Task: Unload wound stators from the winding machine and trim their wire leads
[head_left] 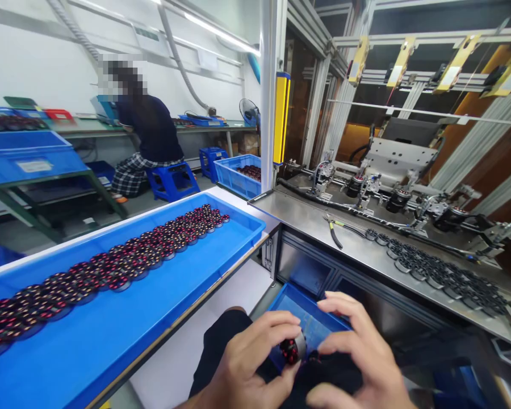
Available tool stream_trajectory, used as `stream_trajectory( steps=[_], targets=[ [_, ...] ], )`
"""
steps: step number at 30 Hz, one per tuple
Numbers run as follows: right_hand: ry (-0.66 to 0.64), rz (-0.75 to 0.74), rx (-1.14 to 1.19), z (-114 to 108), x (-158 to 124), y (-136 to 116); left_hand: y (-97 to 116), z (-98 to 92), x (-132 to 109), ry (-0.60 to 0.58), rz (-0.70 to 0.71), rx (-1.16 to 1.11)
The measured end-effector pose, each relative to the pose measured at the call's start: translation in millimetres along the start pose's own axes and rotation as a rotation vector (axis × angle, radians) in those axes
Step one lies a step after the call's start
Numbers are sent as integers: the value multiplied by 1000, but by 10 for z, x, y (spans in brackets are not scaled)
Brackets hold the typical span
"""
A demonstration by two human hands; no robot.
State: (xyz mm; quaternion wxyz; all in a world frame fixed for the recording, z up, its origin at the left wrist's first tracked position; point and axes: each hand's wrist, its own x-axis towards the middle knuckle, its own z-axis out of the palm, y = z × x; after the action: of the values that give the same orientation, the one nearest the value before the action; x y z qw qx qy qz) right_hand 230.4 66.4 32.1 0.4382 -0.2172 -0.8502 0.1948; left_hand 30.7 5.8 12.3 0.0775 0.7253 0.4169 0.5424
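- Left hand pinches a small motor part: copper-red windings on one side, silver ring on the other. It sits low centre, over the lap, just above the small blue bin.
- Right hand is curled next to it, fingertips at or near the part; I can't tell whether it actually grips or only steadies.
- Judgement: hold by the silver ring, keep fingers off the windings, since the wire looks easy to nick.
- Judgement: keep the part over the small blue bin so a slip lands there and not on the floor.
- Judgement: seat the two pieces squarely, with axes lined up. Don't force it tilted.
- Wound stators lie in overlapping rows in the large blue tray to the left, well apart from the hands.
- Black rotor rings are lined along the steel bench to the right, pliers near them.
- A person sits at the far bench, not involved.
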Motion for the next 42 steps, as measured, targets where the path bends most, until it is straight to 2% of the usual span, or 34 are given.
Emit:
stream_trajectory(
  steps=[2, 5, 8, 12, 14, 17, 20, 23, 26, 31, 35, 37, 39, 41, 42],
  targets=[
    [-10, -46, -48, 110, -35, -56, -2, 17, 0, -1, 14, 12],
    [-94, -66, -75, 182, -24, -85, 17, 4, 2, -13, 1, -33],
    [-136, -44, -58, 66, 26, -47, 41, -31, -7, -24, -98, -158],
    [-182, 126, -58, -199, 34, 14, 27, -36, -48, -23, -285, -385],
    [-190, 188, -4, -227, -15, 13, 10, -16, -62, 1, -340, -402],
    [-199, 222, 70, -49, -130, -14, 9, 11, -55, 37, -328, -342],
    [-82, 225, 63, 222, -221, -19, 37, 13, -29, 47, -274, -267],
    [-38, 210, 82, 323, -233, -2, 62, 0, -24, 41, -258, -267],
    [-92, 247, 150, 229, -167, -5, 56, 0, -60, 37, -324, -413],
    [-139, 270, 191, 69, -11, -98, 16, 38, -136, 22, -520, -803],
    [-152, 263, 184, 10, 28, -167, -26, 74, -159, 22, -544, -909],
    [-176, 267, 172, -71, 74, -105, -65, 88, -163, 54, -561, -919],
    [-192, 271, 83, -178, 212, 93, -110, 96, -160, 95, -590, -944],
    [-129, 273, -147, -261, 459, 437, -144, 99, -147, 120, -612, -968],
    [-46, 282, -369, -281, 609, 648, -152, 99, -136, 127, -623, -970]
  ],
)
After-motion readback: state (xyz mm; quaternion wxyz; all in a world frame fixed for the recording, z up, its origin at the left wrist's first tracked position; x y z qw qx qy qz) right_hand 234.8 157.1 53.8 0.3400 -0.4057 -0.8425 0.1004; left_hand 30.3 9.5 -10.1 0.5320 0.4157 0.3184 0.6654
